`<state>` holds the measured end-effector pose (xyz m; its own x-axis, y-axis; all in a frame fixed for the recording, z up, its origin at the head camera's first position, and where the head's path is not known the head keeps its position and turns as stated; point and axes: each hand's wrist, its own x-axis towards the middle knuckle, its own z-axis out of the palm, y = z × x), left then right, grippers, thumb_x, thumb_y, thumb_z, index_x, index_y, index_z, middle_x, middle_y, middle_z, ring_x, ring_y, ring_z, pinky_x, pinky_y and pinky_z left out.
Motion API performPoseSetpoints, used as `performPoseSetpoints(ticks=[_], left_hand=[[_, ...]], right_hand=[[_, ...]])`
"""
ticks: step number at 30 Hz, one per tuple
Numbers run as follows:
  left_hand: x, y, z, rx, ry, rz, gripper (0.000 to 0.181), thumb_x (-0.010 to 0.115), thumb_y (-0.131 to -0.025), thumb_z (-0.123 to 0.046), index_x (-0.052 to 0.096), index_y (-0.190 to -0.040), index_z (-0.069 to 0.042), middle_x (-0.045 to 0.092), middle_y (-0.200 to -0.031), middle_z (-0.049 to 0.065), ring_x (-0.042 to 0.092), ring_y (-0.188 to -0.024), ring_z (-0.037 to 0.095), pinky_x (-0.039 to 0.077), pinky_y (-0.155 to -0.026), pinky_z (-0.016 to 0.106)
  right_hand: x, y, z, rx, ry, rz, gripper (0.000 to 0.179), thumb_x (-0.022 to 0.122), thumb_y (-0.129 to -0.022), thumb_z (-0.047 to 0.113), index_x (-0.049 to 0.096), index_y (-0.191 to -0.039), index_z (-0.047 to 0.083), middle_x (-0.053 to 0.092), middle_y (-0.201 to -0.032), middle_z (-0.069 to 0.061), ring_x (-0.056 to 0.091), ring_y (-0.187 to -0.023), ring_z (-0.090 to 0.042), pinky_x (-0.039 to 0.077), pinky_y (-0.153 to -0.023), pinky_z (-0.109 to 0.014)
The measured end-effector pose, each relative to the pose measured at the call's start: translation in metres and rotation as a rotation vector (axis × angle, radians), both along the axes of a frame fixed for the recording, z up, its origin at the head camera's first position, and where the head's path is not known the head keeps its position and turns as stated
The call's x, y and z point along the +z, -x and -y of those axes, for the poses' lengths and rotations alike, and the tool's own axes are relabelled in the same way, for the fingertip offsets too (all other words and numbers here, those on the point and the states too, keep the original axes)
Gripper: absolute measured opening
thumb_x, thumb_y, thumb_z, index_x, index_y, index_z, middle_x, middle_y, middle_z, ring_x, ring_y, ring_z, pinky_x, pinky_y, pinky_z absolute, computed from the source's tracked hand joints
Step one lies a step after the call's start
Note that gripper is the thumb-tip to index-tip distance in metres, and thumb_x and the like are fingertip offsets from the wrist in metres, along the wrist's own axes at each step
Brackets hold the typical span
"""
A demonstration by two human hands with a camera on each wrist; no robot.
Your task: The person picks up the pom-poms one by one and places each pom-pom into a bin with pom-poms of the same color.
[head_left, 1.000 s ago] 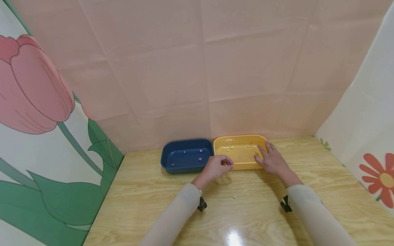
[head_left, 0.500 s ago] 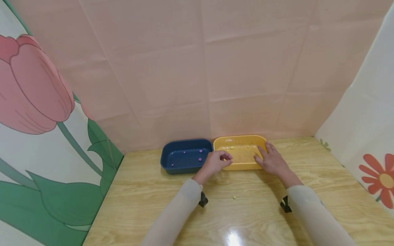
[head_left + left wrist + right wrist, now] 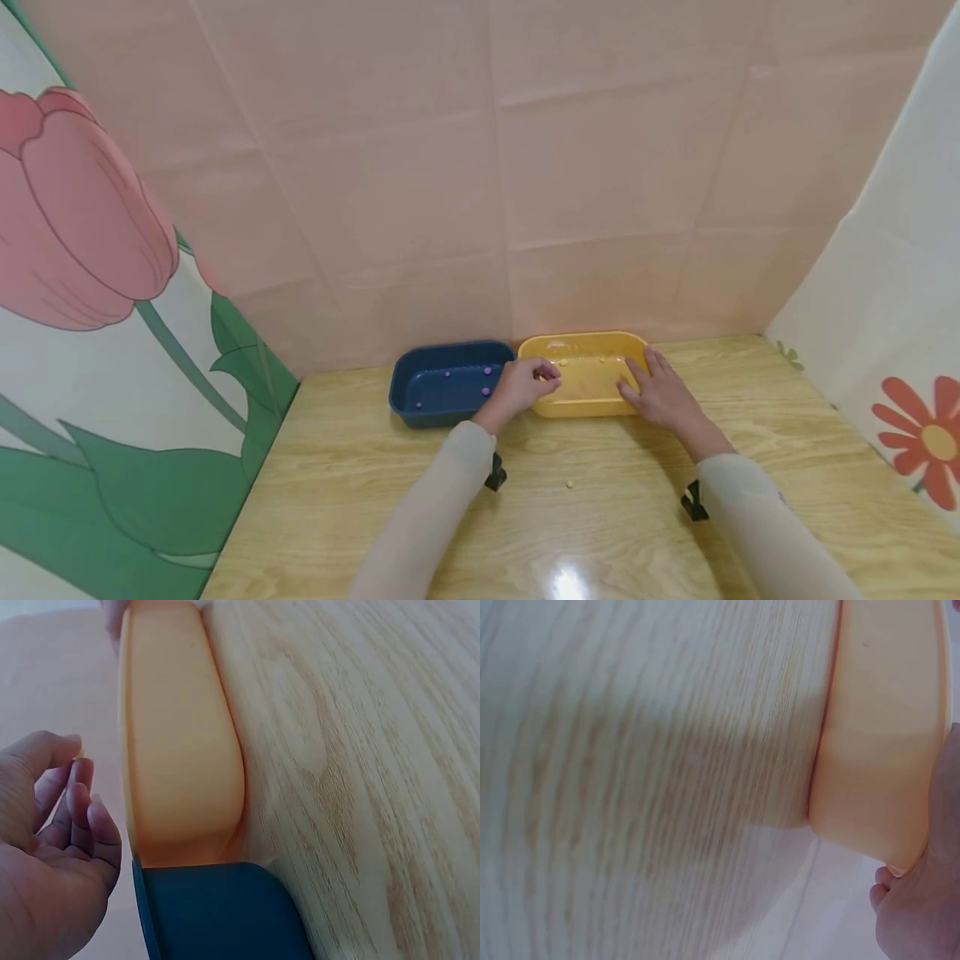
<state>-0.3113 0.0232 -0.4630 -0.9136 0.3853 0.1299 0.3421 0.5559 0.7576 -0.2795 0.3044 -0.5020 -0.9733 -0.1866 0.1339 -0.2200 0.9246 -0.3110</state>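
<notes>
My left hand (image 3: 522, 385) is over the left end of the yellow tray (image 3: 588, 408). Its thumb and index finger pinch a tiny yellow bead (image 3: 78, 756), mostly covered by the fingertips. At the tray's right end is my right hand (image 3: 660, 396), with thumb and index finger inside the rim and other fingers over the outside of the end wall. Small yellow beads (image 3: 563, 362) lie in this tray. Touching it on the left stands a dark blue tray (image 3: 431, 417), in which several purple beads (image 3: 486, 391) are scattered.
One yellow bead (image 3: 569, 484) lies on the wooden table (image 3: 337, 500) in front of the trays, between my forearms. Behind the trays rises a pink cloth backdrop (image 3: 390, 208), with flower-printed panels at both sides.
My left hand has moved up and slightly left, from the yellow tray's front rim to above its left end, fingertips still pinched. The right hand stays at the tray's right end.
</notes>
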Motion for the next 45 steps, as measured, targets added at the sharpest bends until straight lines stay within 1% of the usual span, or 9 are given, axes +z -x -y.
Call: performPoseSetpoints(ticks=[7,12,16,18,21,25,30,39,45], left_hand=[[-0.003,0.005,-0.002,0.005,0.01,-0.009,0.007,0.075,-0.093,-0.023,0.077,-0.096,-0.017,0.071,-0.087,-0.009,0.057,-0.08,0.006,0.047,-0.068,0.019],[-0.005,0.01,-0.004,0.033,0.026,-0.017,0.008,0.075,-0.094,-0.025,0.077,-0.097,-0.018,0.072,-0.089,-0.008,0.058,-0.081,0.005,0.047,-0.068,0.019],[-0.003,0.013,-0.003,0.055,0.033,-0.018,0.008,0.074,-0.094,-0.025,0.077,-0.095,-0.017,0.073,-0.09,-0.007,0.059,-0.081,0.007,0.047,-0.068,0.021],[-0.002,0.015,-0.003,0.066,0.038,-0.016,0.008,0.074,-0.095,-0.025,0.077,-0.096,-0.017,0.073,-0.092,-0.006,0.06,-0.082,0.008,0.048,-0.069,0.022],[-0.001,0.016,-0.002,0.075,0.044,-0.016,0.011,0.072,-0.096,-0.025,0.078,-0.102,-0.018,0.075,-0.099,-0.006,0.063,-0.088,0.01,0.051,-0.074,0.023],[-0.001,0.017,-0.001,0.064,0.046,-0.023,0.019,0.068,-0.099,-0.026,0.078,-0.113,-0.017,0.075,-0.108,-0.004,0.066,-0.096,0.013,0.053,-0.079,0.025],[-0.002,0.018,0.001,0.052,0.026,-0.023,0.024,0.066,-0.1,-0.022,0.076,-0.119,-0.011,0.075,-0.112,-0.001,0.067,-0.098,0.016,0.054,-0.08,0.027],[-0.004,0.019,0.001,0.049,-0.002,-0.022,0.022,0.068,-0.099,-0.021,0.076,-0.117,-0.011,0.075,-0.108,-0.002,0.064,-0.089,0.012,0.052,-0.074,0.025],[-0.005,0.015,0.003,0.03,-0.012,-0.043,0.02,0.069,-0.098,-0.023,0.077,-0.114,-0.014,0.075,-0.107,-0.004,0.061,-0.084,0.008,0.05,-0.07,0.021]], right_hand=[[-0.001,0.0,0.002,0.0,0.006,-0.006,0.07,0.04,-0.108,0.044,0.033,-0.154,-0.008,0.009,-0.159,-0.041,0.01,-0.146,-0.058,0.015,-0.116,-0.068],[0.001,0.0,0.003,-0.002,0.002,-0.009,0.07,0.04,-0.108,0.044,0.034,-0.154,-0.008,0.01,-0.159,-0.041,0.012,-0.146,-0.058,0.016,-0.116,-0.068],[0.003,-0.001,0.004,0.005,0.005,-0.015,0.069,0.041,-0.108,0.044,0.035,-0.153,-0.008,0.012,-0.159,-0.042,0.013,-0.145,-0.059,0.017,-0.116,-0.068],[0.004,-0.002,0.005,0.01,0.006,-0.016,0.069,0.042,-0.108,0.043,0.035,-0.153,-0.009,0.012,-0.158,-0.042,0.013,-0.145,-0.06,0.017,-0.116,-0.068],[0.004,-0.002,0.005,0.01,0.004,-0.012,0.069,0.041,-0.108,0.043,0.034,-0.153,-0.008,0.012,-0.158,-0.042,0.014,-0.145,-0.059,0.017,-0.116,-0.068],[0.004,-0.001,0.005,0.007,-0.004,-0.014,0.069,0.041,-0.108,0.044,0.034,-0.153,-0.008,0.012,-0.159,-0.042,0.014,-0.145,-0.059,0.017,-0.116,-0.067],[0.003,0.0,0.003,0.004,-0.005,-0.016,0.069,0.04,-0.108,0.044,0.035,-0.153,-0.008,0.012,-0.158,-0.042,0.014,-0.145,-0.059,0.018,-0.115,-0.068],[0.002,-0.001,0.002,0.003,-0.004,-0.015,0.069,0.04,-0.108,0.044,0.034,-0.153,-0.008,0.012,-0.158,-0.042,0.014,-0.145,-0.059,0.018,-0.116,-0.068],[0.002,-0.001,0.002,0.005,0.002,-0.025,0.069,0.041,-0.108,0.043,0.035,-0.152,-0.009,0.012,-0.158,-0.042,0.014,-0.145,-0.06,0.018,-0.115,-0.068]])
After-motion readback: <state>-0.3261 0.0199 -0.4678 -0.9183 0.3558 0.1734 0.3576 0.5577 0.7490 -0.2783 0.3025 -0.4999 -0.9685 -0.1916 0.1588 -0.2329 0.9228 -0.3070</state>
